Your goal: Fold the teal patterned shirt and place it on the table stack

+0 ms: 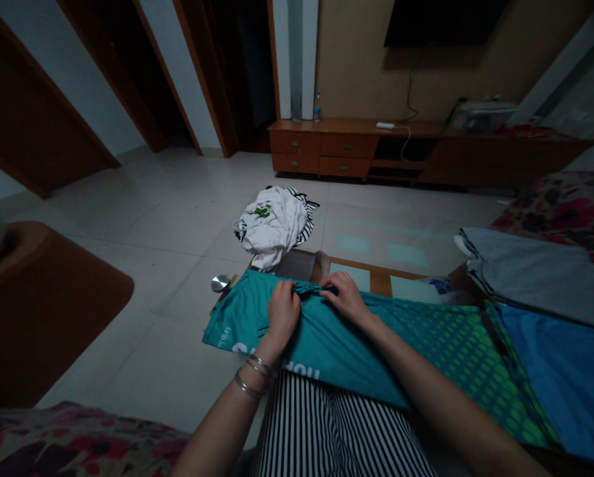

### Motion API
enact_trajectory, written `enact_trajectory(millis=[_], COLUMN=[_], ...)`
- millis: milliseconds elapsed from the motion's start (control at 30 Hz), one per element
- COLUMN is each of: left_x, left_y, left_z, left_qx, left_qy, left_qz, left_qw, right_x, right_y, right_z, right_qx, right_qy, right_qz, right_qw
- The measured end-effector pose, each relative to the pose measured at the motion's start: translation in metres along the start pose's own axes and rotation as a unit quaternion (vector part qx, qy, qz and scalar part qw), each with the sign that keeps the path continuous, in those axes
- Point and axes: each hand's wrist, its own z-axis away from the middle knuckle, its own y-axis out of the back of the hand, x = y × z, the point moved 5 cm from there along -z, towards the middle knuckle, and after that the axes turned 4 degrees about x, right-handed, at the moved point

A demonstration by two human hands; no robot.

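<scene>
teal sports shirt [306, 338] lies lengthwise across striped trousers [336, 424]. left hand [283, 313], bangles [249, 377] on its wrist, and right hand [345, 296] rest on the shirt's upper edge, fingers [289, 289] gripping gathered fabric. blue cloth [549, 377] lies just right of the shirt, grey garment [535, 278] beyond, white garment [271, 225] on the floor ahead.

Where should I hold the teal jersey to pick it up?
Grip the bunched edge of the teal jersey from above, as the left hand and right hand do: the cloth gathers into a ridge there, easy to pinch, while the rest lies flat across the lap.
</scene>
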Motion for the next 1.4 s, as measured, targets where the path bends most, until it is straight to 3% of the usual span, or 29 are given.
enact_trajectory(millis=[133, 300, 433, 600, 800, 933, 1067, 1133, 1233, 1400], left_x=[0.010, 0.021, 0.022, 0.021, 0.015, -0.016, -0.065, -0.087, -0.114, -0.144], left_y=[0.004, 0.005, -0.013, -0.033, -0.018, 0.012, 0.051, 0.063, 0.068, 0.056], left_z=[-0.007, -0.006, 0.010, 0.036, 0.051, 0.038, 0.010, -0.007, -0.034, -0.072], left_qx=[0.012, -0.002, -0.065, -0.117, -0.100, -0.018, 0.116, 0.142, 0.107, -0.035], left_qy=[-0.015, -0.054, -0.086, -0.123, -0.114, -0.070, 0.007, 0.034, 0.052, 0.031], left_qz=[0.011, 0.027, 0.025, -0.024, 0.064, 0.097, -0.022, -0.095, -0.130, -0.004], left_qw=[1.000, 0.998, 0.994, 0.985, 0.986, 0.993, 0.993, 0.985, 0.984, 0.999], right_x=[-0.013, -0.008, 0.005, 0.015, 0.018, 0.019, 0.018, 0.016, 0.012, 0.007], right_y=[-0.005, -0.024, -0.034, -0.033, -0.035, -0.037, -0.037, -0.037, -0.036, -0.034], right_z=[-0.005, -0.019, -0.028, -0.026, -0.020, -0.017, -0.015, -0.014, -0.015, -0.016], right_qx=[-0.008, -0.038, -0.041, 0.004, 0.018, 0.020, 0.018, 0.018, 0.014, 0.016], right_qy=[0.008, -0.009, -0.039, -0.054, -0.034, -0.019, -0.010, 0.003, 0.027, 0.047], right_qz=[0.013, 0.023, 0.030, 0.061, 0.074, 0.082, 0.095, 0.085, 0.052, -0.004], right_qw=[1.000, 0.999, 0.998, 0.997, 0.996, 0.996, 0.995, 0.996, 0.998, 0.999])
